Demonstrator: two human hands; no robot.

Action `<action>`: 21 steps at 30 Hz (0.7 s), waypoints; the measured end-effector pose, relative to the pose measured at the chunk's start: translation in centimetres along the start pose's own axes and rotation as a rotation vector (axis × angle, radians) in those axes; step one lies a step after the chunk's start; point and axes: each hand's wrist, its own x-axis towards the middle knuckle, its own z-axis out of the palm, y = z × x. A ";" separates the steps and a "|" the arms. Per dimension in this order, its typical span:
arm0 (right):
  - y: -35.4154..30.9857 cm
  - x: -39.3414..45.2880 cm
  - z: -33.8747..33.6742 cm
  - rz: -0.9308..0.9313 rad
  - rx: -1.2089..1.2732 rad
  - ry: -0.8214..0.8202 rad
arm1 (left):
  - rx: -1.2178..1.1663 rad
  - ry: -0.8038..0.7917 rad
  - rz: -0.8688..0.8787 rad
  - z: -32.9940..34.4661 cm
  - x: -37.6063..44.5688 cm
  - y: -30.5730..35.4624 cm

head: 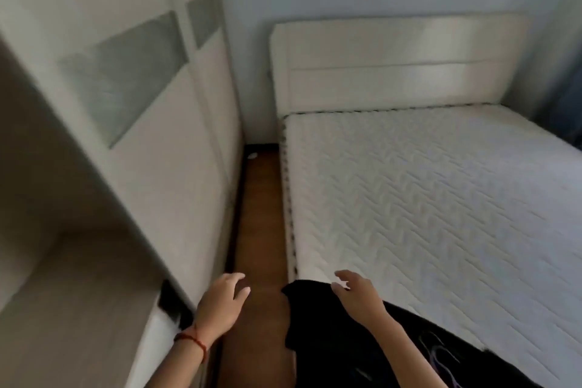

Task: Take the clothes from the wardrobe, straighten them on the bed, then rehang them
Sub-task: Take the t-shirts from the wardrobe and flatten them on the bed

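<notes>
Two bare hands reach forward in the head view, neither holding anything. The left hand (222, 302) hangs over the strip of wooden floor (259, 220) beside the bed, fingers loosely spread and curled a little, with a red string bracelet (190, 340) at its wrist. The right hand (357, 293) hovers over the near corner of the bed (441, 198), palm down and fingers apart, just above a black garment (330, 340). That garment lies crumpled on the bed's near corner, partly draped over the mattress edge toward the floor; a faint pale print shows on it near the frame's bottom. The white wardrobe (151, 142) stands across the floor strip from the bed, its sliding doors carrying grey glass panels
</notes>
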 end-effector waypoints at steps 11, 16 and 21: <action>-19.5 4.0 12.6 -0.522 -0.221 -0.267 | -0.007 0.353 -0.500 -10.6 -10.7 -21.3; -25.0 3.6 16.6 -0.614 -0.267 -0.380 | -0.135 0.390 -0.674 -11.4 -14.0 -26.4; -30.8 3.9 19.9 -0.733 -0.302 -0.426 | -0.250 0.450 -0.725 -12.5 -15.6 -27.5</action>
